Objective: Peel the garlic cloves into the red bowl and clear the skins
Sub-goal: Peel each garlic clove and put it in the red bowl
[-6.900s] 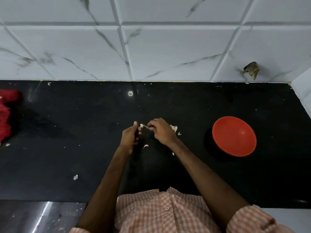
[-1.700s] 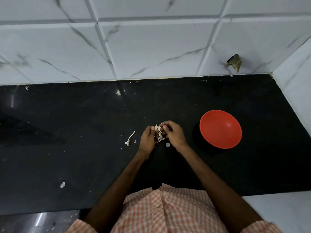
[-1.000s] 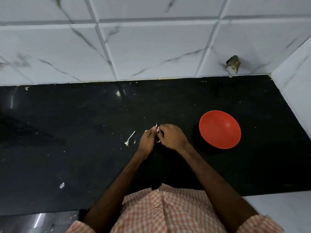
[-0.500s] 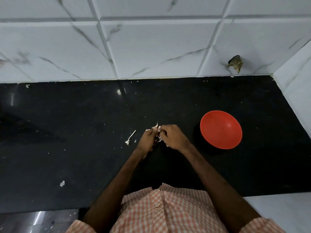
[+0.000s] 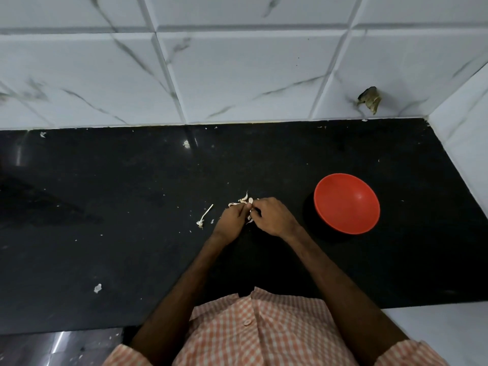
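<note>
Both hands' (image 5: 232, 220) (image 5: 274, 217) grip clamped on garlic (image 5: 244, 201) mid-counter (image 5: 132, 207), red bowl (image 5: 346, 203) well right.

— Counter (image 5: 111, 196)?
— Black, glossy, flecked with pale specks.

— Wall (image 5: 237, 75)?
— White tiles, thin grey-green veins like marble, grey grout lines.

— Bowl (image 5: 346, 203)?
— Plain red, inside and rim alike, no pattern.

— Skins (image 5: 244, 200)?
— Off-white to cream, a faint pink tinge on a few.

— Stem (image 5: 204, 216)?
— Whitish, same pale tone as the skins.

— Shirt (image 5: 264, 336)?
— Orange-and-white check, small squares, with a button in matching peach.

— Scrap (image 5: 97, 288) at lower left?
— White against the black.

— Thing (image 5: 369, 99) stuck on the wall at right?
— Brownish olive, mottled; hard to tell more.

— Ledge (image 5: 435, 328) at lower right?
— White.
</note>
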